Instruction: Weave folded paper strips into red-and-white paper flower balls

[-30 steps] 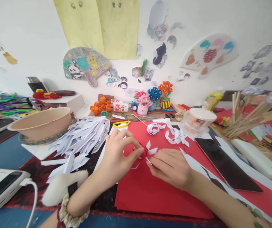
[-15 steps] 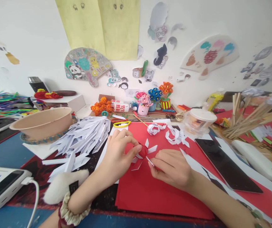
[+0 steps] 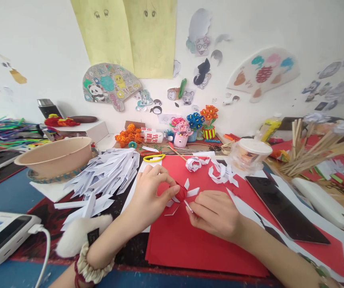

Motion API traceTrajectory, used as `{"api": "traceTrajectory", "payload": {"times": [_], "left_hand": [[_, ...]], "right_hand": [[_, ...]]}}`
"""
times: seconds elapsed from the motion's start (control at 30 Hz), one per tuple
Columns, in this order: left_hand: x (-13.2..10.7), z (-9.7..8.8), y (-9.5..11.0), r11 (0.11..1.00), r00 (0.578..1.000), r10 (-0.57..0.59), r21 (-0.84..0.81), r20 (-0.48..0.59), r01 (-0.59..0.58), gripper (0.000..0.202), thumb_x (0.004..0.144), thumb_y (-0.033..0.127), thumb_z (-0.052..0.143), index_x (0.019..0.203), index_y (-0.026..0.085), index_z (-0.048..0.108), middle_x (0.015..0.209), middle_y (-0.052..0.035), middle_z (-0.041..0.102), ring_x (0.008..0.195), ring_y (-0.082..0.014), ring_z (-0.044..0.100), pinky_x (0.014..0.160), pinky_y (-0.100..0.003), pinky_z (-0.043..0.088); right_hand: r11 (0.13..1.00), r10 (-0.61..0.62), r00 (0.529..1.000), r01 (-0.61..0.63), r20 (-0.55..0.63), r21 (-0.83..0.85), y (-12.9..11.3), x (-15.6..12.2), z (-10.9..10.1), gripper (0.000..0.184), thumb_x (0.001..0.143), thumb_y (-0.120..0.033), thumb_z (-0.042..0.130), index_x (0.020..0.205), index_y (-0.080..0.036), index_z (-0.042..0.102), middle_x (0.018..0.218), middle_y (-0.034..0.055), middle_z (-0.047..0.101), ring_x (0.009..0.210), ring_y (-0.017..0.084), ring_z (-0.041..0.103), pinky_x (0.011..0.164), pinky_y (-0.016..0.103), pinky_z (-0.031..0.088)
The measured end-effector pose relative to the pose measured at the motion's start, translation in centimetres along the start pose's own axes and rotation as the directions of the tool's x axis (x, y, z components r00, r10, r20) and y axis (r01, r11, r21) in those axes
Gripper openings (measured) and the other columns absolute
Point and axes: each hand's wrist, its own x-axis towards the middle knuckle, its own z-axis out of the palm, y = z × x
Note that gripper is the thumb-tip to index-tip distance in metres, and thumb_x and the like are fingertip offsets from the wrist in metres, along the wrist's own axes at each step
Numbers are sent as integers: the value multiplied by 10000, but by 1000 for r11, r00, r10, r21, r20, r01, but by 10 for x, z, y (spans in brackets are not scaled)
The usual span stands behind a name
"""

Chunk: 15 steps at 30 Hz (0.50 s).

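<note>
Covering the middle and lower centre of the frame, a stack of red paper sheets (image 3: 208, 252) forms the work surface. A heap of folded white paper strips (image 3: 109, 172) lies at centre left; a black-screened handheld device (image 3: 289, 210) lies aslant at centre right. Both hands are over the red sheets, apart from each other, with a narrow gap between them at the centre of the frame. The left hand (image 3: 151, 196) is on the left of that gap, thumb and forefinger pinched on a flower-like red-and-white paper piece (image 3: 183, 195). The right hand (image 3: 217, 212) is on the other side, fingers curled and clamped on the lower-right end of a narrow white paper slip (image 3: 188, 205).

Paper piece: located in the gap, just right of the left fingertips and to the upper left of the right fingertips. The left hand is the nearer, being in contact. White petals splay outward from the red core, so no single long axis is noted.

Paper slip: long axis runs from lower right to upper left, free end directed towards the red core. That alignment is judged the governing relation. Whether slip and core touch cannot be determined.
</note>
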Motion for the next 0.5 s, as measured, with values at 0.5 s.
{"api": "traceTrajectory", "payload": {"times": [0.5], "left_hand": [[-5,7,9,989,996,64,137,-58,-55,155,742,263,788,758,241,636,900,9,622,892,-221,508,753,-362,305]], "right_hand": [[989,-142,987,144,69,-22,0,-1,-1,326,894,-37,531,597,-153,603,546,-19,476,513,111,381,469,277,333]]}}
